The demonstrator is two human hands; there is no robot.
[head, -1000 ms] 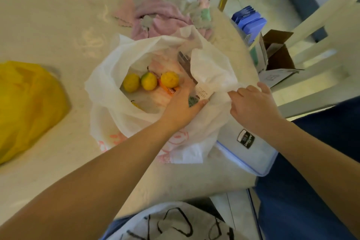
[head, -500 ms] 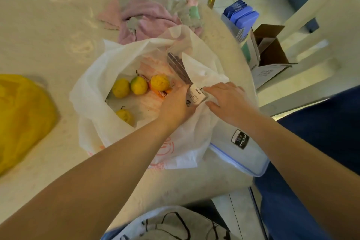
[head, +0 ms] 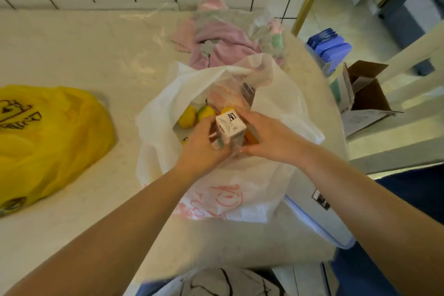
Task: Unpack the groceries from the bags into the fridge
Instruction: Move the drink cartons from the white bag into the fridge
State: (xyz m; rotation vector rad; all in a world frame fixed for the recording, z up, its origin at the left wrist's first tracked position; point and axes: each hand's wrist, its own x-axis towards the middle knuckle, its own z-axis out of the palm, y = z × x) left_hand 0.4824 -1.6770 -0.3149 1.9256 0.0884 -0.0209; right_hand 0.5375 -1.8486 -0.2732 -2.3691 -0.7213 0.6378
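A white plastic bag with red print lies open on the pale counter. Inside it are yellow-green citrus fruits and an orange packet. Over the bag's mouth my left hand and my right hand together hold a small white carton with a black mark on top. Left fingers wrap its left side; the right hand grips its right side. A yellow plastic bag lies at the counter's left.
A heap of pink and grey cloths lies behind the white bag near the tiled wall. A clear lidded box sticks out over the counter's right edge. Beyond it are an open cardboard box, blue containers and a white chair.
Both hands have gone from the bag's rim into its mouth and lifted out the white carton. The camera has tilted so more wall and yellow bag show.
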